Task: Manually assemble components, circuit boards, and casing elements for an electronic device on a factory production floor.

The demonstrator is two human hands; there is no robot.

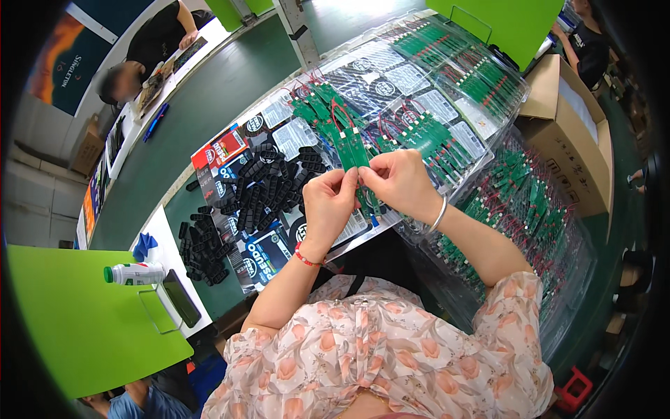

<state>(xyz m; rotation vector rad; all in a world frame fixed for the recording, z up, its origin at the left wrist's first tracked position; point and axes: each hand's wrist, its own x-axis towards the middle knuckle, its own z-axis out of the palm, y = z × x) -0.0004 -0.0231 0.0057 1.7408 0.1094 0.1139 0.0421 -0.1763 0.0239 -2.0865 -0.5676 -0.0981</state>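
Observation:
Both of my hands meet over the near edge of the work surface, pinching a pair of narrow green circuit boards [351,148] with red wires at their far end. My left hand [330,202] grips the lower left side between thumb and forefinger. Close beside it, my right hand [405,183] pinches the right side the same way. Just beyond lies a loose pile of green boards with red wires [317,105]. A heap of small black plastic parts [262,188] spreads to the left of my left hand. Rows of boards [426,140] lie right of my hands.
More boards fill a clear tray [481,77] at the far right and a clear bin [516,216] beside me. An open cardboard box [565,133] stands at the right. A white bottle [136,273] and a phone [181,299] lie at the left. Other people sit nearby.

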